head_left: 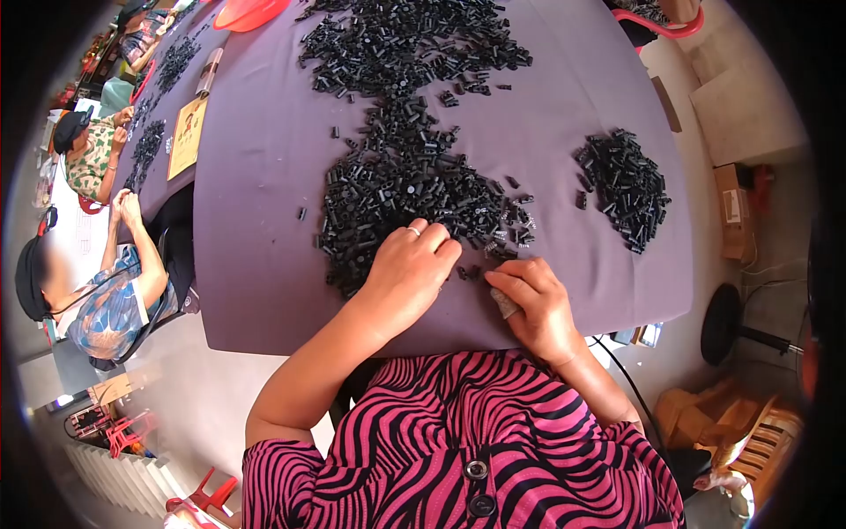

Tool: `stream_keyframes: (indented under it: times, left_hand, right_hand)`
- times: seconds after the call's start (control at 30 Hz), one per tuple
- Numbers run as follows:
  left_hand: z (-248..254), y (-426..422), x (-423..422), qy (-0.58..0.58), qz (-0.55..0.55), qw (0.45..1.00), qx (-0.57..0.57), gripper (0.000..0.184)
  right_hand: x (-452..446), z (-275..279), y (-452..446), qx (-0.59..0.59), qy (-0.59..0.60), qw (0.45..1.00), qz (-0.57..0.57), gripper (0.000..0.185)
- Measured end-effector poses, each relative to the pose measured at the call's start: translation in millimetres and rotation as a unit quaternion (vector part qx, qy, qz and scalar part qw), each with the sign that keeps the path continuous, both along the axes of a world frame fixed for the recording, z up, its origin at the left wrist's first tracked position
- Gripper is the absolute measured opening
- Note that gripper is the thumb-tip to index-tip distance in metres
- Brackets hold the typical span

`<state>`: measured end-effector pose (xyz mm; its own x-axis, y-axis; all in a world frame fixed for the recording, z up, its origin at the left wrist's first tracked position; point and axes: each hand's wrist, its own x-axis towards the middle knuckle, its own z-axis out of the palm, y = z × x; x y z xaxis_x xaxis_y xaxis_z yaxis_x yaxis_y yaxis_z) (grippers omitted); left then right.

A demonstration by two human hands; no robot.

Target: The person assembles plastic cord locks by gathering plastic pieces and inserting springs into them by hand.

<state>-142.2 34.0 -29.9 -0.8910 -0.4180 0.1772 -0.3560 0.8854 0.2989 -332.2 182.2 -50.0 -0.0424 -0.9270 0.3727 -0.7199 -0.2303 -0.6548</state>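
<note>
Small black cylindrical parts (388,189) lie in a long heap down the middle of the cloth-covered table (256,256). My left hand (410,264), with a ring on one finger, reaches to the heap's near edge, its fingers bent down among the parts; the fingertips are hidden. To its right, my right hand (533,304) is pinched near the table's front edge, and what its fingertips hold is too small to make out. Some clear, shiny bits (515,220) lie just beyond it. A separate pile of black parts (624,189) sits farther right.
Two people (119,304) (92,159) sit along the left side, with another farther back. A yellow printed sheet (187,137) and a red bowl (247,12) lie at the far left. A cardboard box (733,212) stands on the right.
</note>
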Motion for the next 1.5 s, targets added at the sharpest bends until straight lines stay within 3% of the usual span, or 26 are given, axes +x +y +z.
stream_keyframes:
  times: [0.13,0.3,0.43,0.57,0.67,0.77,0.9,1.23,1.5]
  left_hand:
    - [-2.8,-1.1,0.4,0.005,0.006,1.000,0.005,0.007]
    - [-3.2,-0.1,0.2,-0.002,0.006,1.000,0.004,0.007]
    - [-2.2,1.4,3.3,0.018,0.011,1.000,0.011,0.013]
    - [2.0,1.9,-5.5,0.078,0.017,0.997,0.019,0.023]
    - [5.2,-2.5,-14.5,0.081,0.019,0.996,0.008,0.026]
    - [0.9,-7.1,-21.0,0.065,0.016,0.998,0.012,0.025]
    - [-4.7,-9.7,-17.5,0.067,0.025,0.997,0.012,0.022]
    - [-2.1,-4.9,1.6,0.028,0.038,0.999,0.020,0.015]
    - [11.2,-18.1,-18.2,0.138,0.072,0.987,0.026,0.015]
  right_hand:
    - [-21.2,8.7,-2.0,-0.006,0.009,0.997,-0.077,0.034]
    - [-40.4,20.4,-26.4,0.051,0.035,0.985,-0.164,0.048]
    - [-38.6,3.6,-52.6,0.060,0.109,0.979,-0.163,0.049]
    - [-30.5,2.3,-58.2,0.075,0.063,0.989,-0.114,0.044]
    - [-29.1,8.3,-49.0,0.099,-0.072,0.990,-0.068,0.043]
    - [-34.3,9.7,-35.2,0.092,-0.161,0.975,-0.123,0.044]
    - [-52.0,-0.8,-13.4,0.076,-0.172,0.966,-0.178,0.041]
    - [-80.6,4.3,-37.1,0.080,-0.091,0.970,-0.209,0.031]
    - [-82.2,9.9,-35.0,0.055,-0.050,0.969,-0.234,0.032]
